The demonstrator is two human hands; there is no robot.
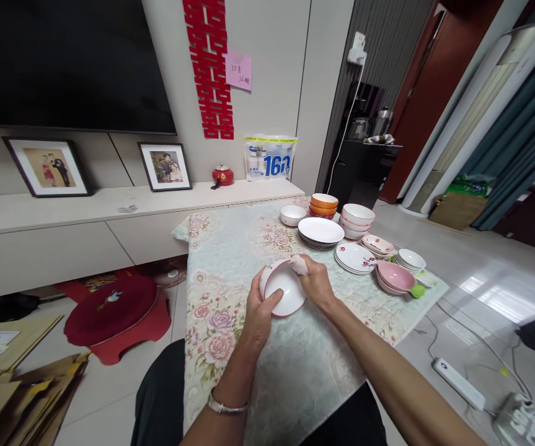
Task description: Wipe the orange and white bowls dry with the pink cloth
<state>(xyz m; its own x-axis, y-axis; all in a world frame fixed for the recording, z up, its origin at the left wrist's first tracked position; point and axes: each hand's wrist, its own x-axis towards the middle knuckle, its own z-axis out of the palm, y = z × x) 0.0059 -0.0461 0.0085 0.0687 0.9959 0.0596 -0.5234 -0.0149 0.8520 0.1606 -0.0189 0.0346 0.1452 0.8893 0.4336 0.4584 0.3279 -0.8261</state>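
Tilted toward me above the floral tablecloth [290,371] is a white bowl [290,300] with a red rim. My left hand [258,313] grips its left side, the thumb inside the bowl. At the upper right rim, my right hand [316,282] presses a white cloth or tissue [299,265] against the bowl, its fingers closed over it. Beyond the hands sit a stack of white plates [321,230], smaller plates with red flowers [354,257], and a single white bowl [292,215].
Toward the table's back right stand orange bowls [323,201], red-rimmed white bowls [358,214], pink bowls [396,275] and small white dishes [411,259]. A red stool [118,310] is left of the table. A power strip [459,383] lies on the floor at right.
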